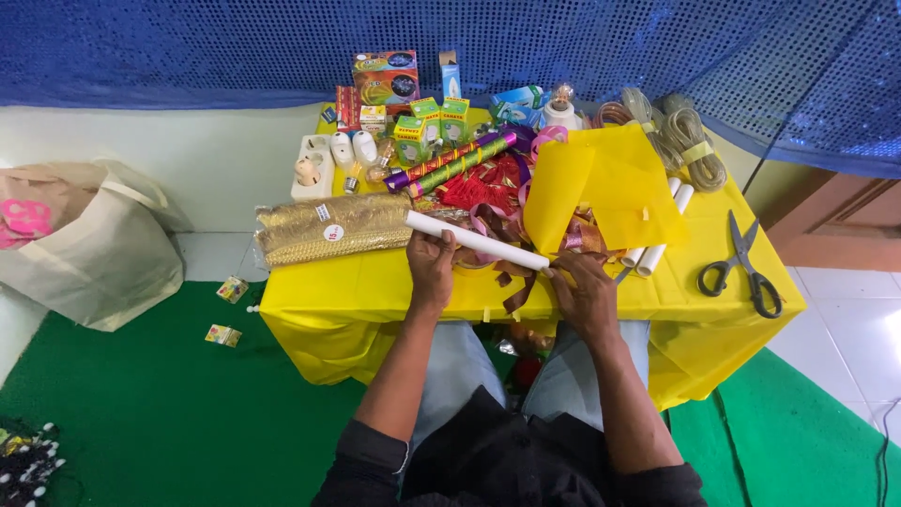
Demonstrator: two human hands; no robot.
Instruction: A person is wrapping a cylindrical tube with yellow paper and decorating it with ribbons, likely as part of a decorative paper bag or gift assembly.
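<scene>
A white tube (474, 240) lies slanted across the front of a small table covered with a yellow cloth (375, 291). My left hand (431, 268) grips the tube near its left end. My right hand (582, 286) holds the tube's right end, close to a sheet of yellow paper (601, 188) that stands folded over the middle of the table. Brown and pink ribbon pieces (511, 282) curl under the tube between my hands.
Black scissors (741, 268) lie at the right edge. A gold mesh roll (328, 230) lies left. Small boxes (413, 103), bulbs, sockets, shiny tubes (450, 161), red tassels and cord coils (690, 141) crowd the back. A cloth bag (89, 244) stands on the floor left.
</scene>
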